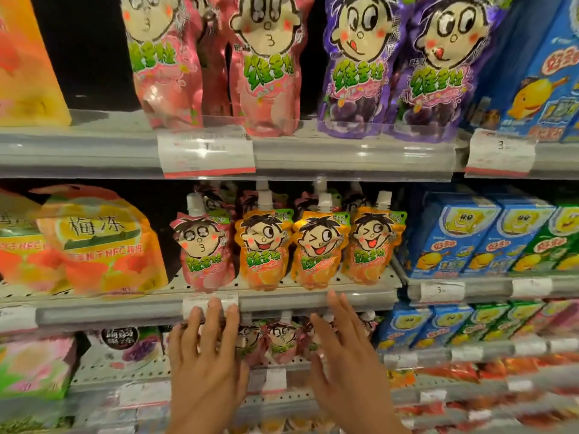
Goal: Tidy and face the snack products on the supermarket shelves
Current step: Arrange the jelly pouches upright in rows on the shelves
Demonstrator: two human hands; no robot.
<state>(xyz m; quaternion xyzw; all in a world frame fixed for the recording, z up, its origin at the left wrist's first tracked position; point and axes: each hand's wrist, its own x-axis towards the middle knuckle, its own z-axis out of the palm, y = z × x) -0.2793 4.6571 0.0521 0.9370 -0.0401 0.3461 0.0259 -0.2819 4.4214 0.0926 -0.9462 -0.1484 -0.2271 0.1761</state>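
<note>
On the middle shelf [125, 314] stands a row of spouted jelly pouches with cartoon faces: a pink pouch [205, 249] on the left and three orange pouches [316, 249] to its right. My left hand [206, 364] is raised in front of the shelf edge just below the pink pouch, fingers straight and spread, holding nothing. Below the orange pouches, my right hand [347, 358] is also raised with straight fingers and holds nothing. Small pink pouches [280, 339] on the shelf underneath show between my hands.
The top shelf holds tall pink pouches [266, 67] and purple pouches [360, 67]. Blue and green cartons [488, 236] fill the right side. Large orange bags [100, 242] stand at the left of the middle shelf. Price tags [206, 151] hang on the shelf rails.
</note>
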